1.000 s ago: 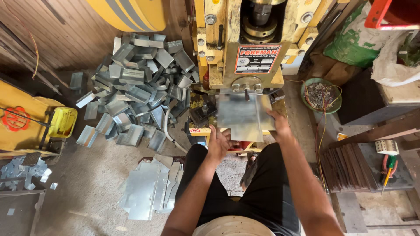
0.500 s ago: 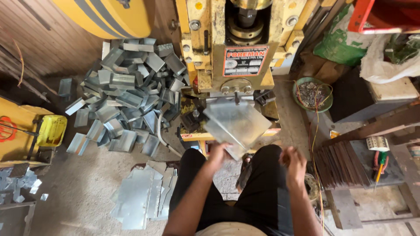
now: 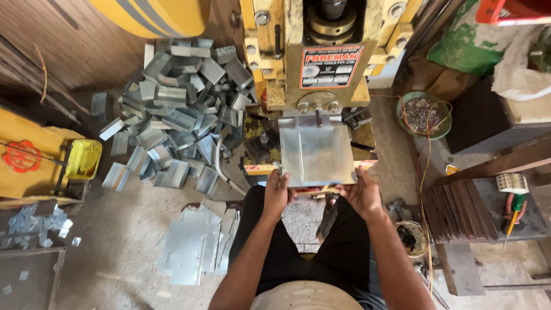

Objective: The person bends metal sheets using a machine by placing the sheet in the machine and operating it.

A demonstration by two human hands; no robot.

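We have both hands in a grip on the metal sheet (image 3: 317, 152): the left hand (image 3: 278, 194) pinches its near left corner, the right hand (image 3: 359, 192) its near right corner. Half a second ago only our left hand held it, tilted and clear of the machine, with the right hand hanging free. Now the sheet lies flat and square, its far edge pushed in under the head of the yellow press (image 3: 313, 63). We judge it seated for pressing. The pile of bent pieces (image 3: 178, 115) lies to the left, flat blanks (image 3: 192, 247) on the floor by our knee.
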